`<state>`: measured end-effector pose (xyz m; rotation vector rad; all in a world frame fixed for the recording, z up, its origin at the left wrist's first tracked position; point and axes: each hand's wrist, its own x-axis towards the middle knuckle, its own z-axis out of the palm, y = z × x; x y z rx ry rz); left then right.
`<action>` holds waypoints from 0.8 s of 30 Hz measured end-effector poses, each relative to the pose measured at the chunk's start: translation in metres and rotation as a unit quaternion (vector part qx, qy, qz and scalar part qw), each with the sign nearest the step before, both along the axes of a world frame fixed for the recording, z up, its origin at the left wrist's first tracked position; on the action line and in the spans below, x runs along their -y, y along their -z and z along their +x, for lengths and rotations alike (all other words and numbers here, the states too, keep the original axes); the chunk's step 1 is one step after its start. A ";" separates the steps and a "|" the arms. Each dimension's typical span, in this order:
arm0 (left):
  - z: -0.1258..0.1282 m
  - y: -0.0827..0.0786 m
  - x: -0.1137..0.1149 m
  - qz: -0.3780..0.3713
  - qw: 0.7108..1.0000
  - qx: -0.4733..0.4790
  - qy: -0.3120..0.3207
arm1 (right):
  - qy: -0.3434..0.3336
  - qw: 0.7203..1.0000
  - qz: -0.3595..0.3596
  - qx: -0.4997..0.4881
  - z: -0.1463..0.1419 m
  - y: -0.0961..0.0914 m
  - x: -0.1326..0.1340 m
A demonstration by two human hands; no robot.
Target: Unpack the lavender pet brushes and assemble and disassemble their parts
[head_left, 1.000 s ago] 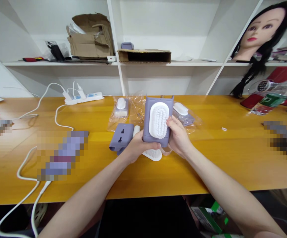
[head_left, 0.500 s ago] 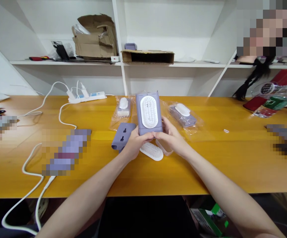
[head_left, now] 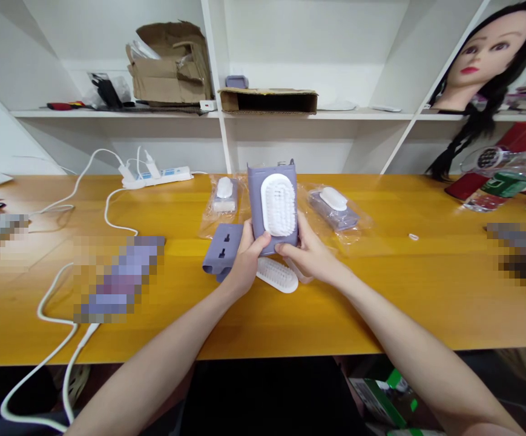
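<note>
Holding lavender plastic case point(head_left: 255, 200) upright above orange wooden table point(head_left: 381, 297), both hands closing around its lower end. White oval bristle brush point(head_left: 278, 204) sitting against case's face, just above thumbs. Left hand point(head_left: 246, 261) gripping left edge; right hand point(head_left: 310, 257) gripping right edge, fingers point(head_left: 301, 227) curling up side. Second white brush point(head_left: 277, 275) lying just below hands; slotted lavender piece point(head_left: 220, 260) lying beside left hand.

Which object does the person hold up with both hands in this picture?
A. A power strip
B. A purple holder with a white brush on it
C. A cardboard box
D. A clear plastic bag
B. The left hand and the right hand grip the purple holder from both sides, and the white brush sits on its front.
</note>
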<state>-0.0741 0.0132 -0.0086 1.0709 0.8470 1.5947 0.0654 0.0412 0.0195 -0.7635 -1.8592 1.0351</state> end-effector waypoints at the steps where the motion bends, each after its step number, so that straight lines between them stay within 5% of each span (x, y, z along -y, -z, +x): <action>1: 0.000 0.001 0.000 0.007 1.000 -0.012 -0.006 | 0.006 1.000 -0.005 -0.007 0.000 -0.001 0.001; 9: -0.001 -0.001 0.002 -0.011 1.000 -0.004 0.025 | 0.001 0.980 -0.189 -0.061 -0.006 -0.006 0.009; 19: 0.002 0.001 0.011 0.044 0.997 -0.027 0.056 | 0.075 0.989 -0.114 -0.062 -0.007 -0.012 0.011; 24: 0.006 -0.008 0.016 0.022 0.999 -0.039 0.021 | 0.064 0.983 -0.160 -0.060 -0.009 -0.009 0.009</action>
